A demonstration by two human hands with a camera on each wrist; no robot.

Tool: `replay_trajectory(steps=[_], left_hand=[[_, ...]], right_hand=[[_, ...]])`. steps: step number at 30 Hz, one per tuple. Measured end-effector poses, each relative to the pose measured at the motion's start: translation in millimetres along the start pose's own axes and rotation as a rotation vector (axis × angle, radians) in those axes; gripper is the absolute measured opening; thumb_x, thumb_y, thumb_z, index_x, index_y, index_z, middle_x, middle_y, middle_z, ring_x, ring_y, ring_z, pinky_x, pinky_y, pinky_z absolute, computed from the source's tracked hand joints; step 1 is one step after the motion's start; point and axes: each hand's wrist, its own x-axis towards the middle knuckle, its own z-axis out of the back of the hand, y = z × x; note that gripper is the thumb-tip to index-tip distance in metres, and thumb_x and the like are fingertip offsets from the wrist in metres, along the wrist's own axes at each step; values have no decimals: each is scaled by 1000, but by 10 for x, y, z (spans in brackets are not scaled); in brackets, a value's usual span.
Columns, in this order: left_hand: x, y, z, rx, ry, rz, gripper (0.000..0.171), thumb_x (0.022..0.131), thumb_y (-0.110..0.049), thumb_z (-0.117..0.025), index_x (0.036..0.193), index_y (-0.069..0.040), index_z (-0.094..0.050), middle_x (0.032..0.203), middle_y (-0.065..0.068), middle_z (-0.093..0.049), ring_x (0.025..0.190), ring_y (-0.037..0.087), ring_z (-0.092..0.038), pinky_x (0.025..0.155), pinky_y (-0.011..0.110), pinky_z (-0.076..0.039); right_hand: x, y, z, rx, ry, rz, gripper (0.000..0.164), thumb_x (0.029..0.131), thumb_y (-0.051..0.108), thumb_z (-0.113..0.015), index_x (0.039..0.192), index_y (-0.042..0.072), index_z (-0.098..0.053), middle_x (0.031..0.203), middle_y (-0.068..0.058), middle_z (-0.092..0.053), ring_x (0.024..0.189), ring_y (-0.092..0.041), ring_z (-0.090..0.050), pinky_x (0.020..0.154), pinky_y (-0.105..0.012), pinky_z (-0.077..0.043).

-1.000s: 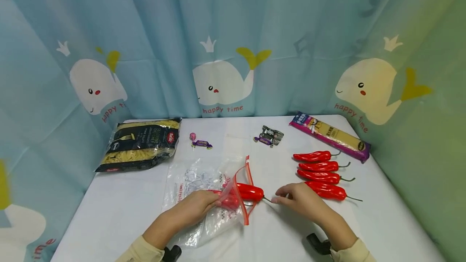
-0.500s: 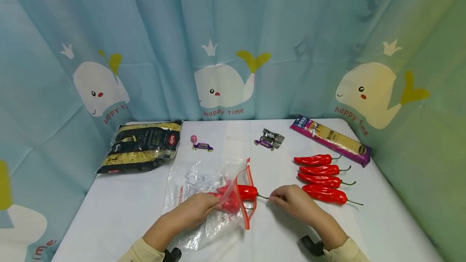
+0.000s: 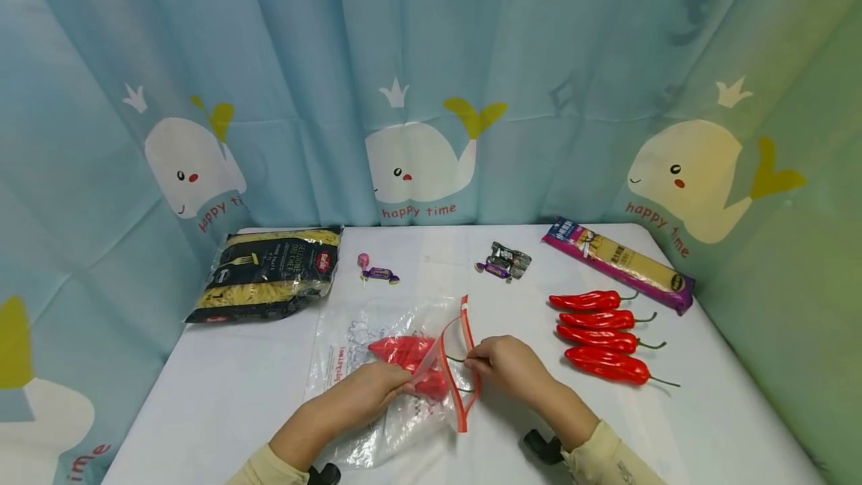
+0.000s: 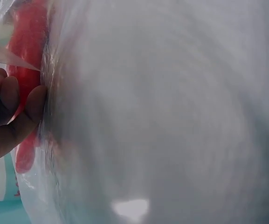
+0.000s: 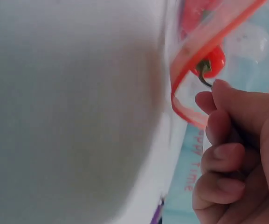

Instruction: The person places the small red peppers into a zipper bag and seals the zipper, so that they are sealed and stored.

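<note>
A clear zip bag [image 3: 387,441] with a red-edged mouth lies on the table, its opening facing right. My left hand [image 3: 367,394] pinches the near side of the mouth and holds it apart; in the left wrist view, fingers and thumb of that left hand [image 4: 13,112] grip the film beside red peppers. Inside the bag are a red chili pepper [image 3: 393,350] and a second chili pepper [image 3: 431,386] nearer me. At the mouth, my right hand [image 3: 508,369] pinches the green stem of the farther one. The right wrist view shows this pepper's stem end [image 5: 216,60] within the red-edged opening.
To the right lie several red chili peppers [image 3: 609,365] in a row, with a purple noodle packet [image 3: 619,260] behind them. A black pasta bag [image 3: 269,272] is at the back left. A lollipop [image 3: 364,261] and wrapped candies [image 3: 508,260] lie toward the back.
My right hand has moved left to the bag's mouth, carrying the chili pepper by its stem deeper inside. My left hand keeps its grip on the bag.
</note>
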Motion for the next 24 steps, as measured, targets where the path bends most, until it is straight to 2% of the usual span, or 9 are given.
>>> replay_trajectory(steps=[5,9,13,17,20,24], left_hand=[[-7,2,-4,-17,-8,4,23,103,-33,-54,97,-19,-71,90,-11,-66,84,1,-57,82,31,-51],[-15,10,-4,-16,-9,0,23,104,-32,-53,98,-19,-71,91,-11,-66,86,2,-58,83,31,-51],[-30,19,9,-9,-11,6,22,105,-30,-53,102,-19,-72,96,-11,-68,94,5,-63,88,33,-52],[-37,35,19,-16,-11,20,25,106,-31,-51,107,-20,-73,101,-11,-69,100,9,-66,91,35,-51],[-37,46,26,-11,-7,27,27,106,-34,-49,107,-20,-73,102,-10,-70,101,11,-66,92,36,-51],[-36,48,29,-14,-4,28,28,106,-35,-48,107,-21,-73,103,-10,-70,102,12,-66,92,36,-51]], right_hand=[[-174,-73,240,19,4,-111,4,89,20,-78,90,16,-79,82,13,-69,74,-3,-60,69,-30,-52],[-399,-247,515,-35,-29,-217,6,87,16,-80,92,16,-78,85,11,-68,77,-9,-61,72,-34,-55],[-705,-496,766,-108,-59,-293,18,82,9,-83,98,13,-77,97,-1,-71,93,-26,-65,81,-49,-55],[-1020,-723,950,-199,-22,-375,31,77,5,-84,107,8,-75,113,-20,-67,108,-46,-58,85,-64,-49],[-1188,-861,1023,-257,31,-430,41,75,6,-84,114,4,-71,118,-29,-62,108,-52,-55,82,-67,-48],[-1305,-990,1019,-309,71,-458,49,73,8,-86,117,1,-68,118,-31,-61,104,-53,-56,78,-65,-50]])
